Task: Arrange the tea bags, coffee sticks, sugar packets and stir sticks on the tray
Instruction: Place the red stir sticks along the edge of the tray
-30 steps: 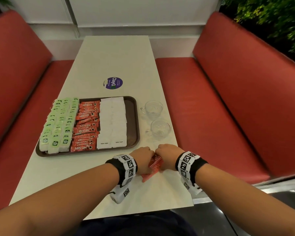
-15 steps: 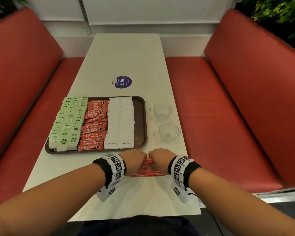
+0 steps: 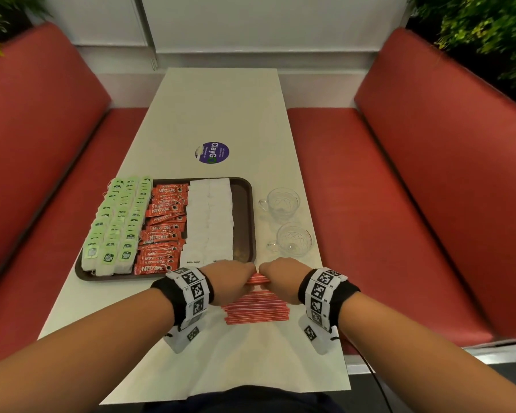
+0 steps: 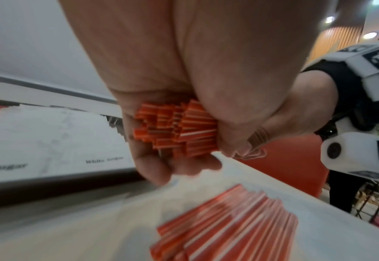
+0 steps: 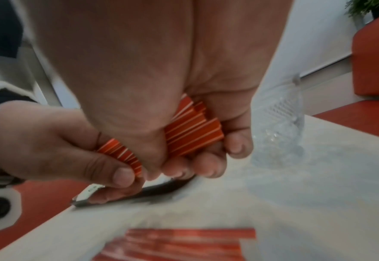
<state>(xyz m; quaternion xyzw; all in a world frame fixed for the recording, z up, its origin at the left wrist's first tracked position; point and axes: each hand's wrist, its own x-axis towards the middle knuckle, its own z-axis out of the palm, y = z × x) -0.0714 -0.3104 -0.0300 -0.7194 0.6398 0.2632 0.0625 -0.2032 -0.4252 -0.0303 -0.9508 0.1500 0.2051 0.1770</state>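
Note:
A dark brown tray [image 3: 242,216] holds rows of green tea bags [image 3: 116,222], red coffee sticks [image 3: 164,229] and white sugar packets [image 3: 209,219]; its right strip is bare. Just off the tray's near right corner, my left hand [image 3: 231,280] and right hand [image 3: 283,278] each grip one end of a bundle of red-and-white stir sticks [image 3: 258,279]. The left wrist view shows the bundle's ends [image 4: 179,130] inside my curled fingers; in the right wrist view the bundle [image 5: 190,134] sits between both hands. More stir sticks [image 3: 255,310] lie flat on the table under my hands.
Two glass cups [image 3: 280,204] [image 3: 294,238] stand right of the tray, close to my right hand. A purple round sticker [image 3: 212,152] is on the table beyond the tray. Red benches [image 3: 399,204] flank the white table [image 3: 221,114].
The sticks were tilted between my hands a second ago. Now a layer lies flat on the table and my hands hold a bundle above it, slightly nearer the tray.

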